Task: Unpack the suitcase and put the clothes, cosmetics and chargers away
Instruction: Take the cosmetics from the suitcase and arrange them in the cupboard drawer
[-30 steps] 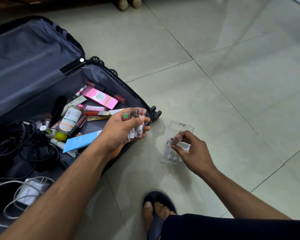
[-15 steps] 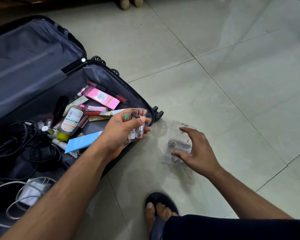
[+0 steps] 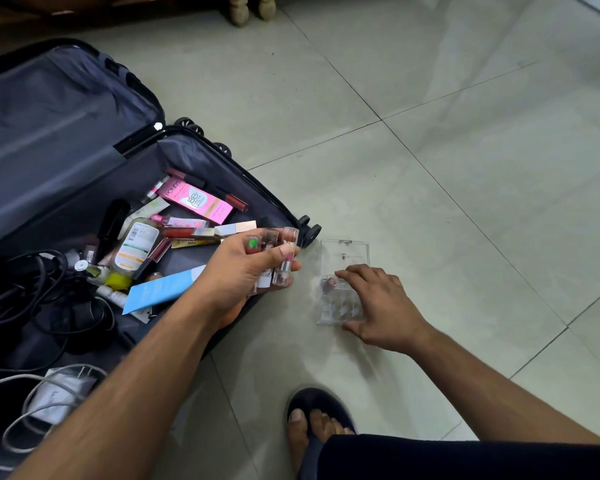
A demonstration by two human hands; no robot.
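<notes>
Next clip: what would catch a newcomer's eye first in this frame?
The left hand holds a bunch of small clear-capped lipstick tubes above the edge of the open dark grey suitcase. To its right, the right hand rests on a clear plastic organiser tray on the pale tiled floor. Inside the suitcase, a bright pink cream box stands out among scattered cosmetics, with black cables further left.
</notes>
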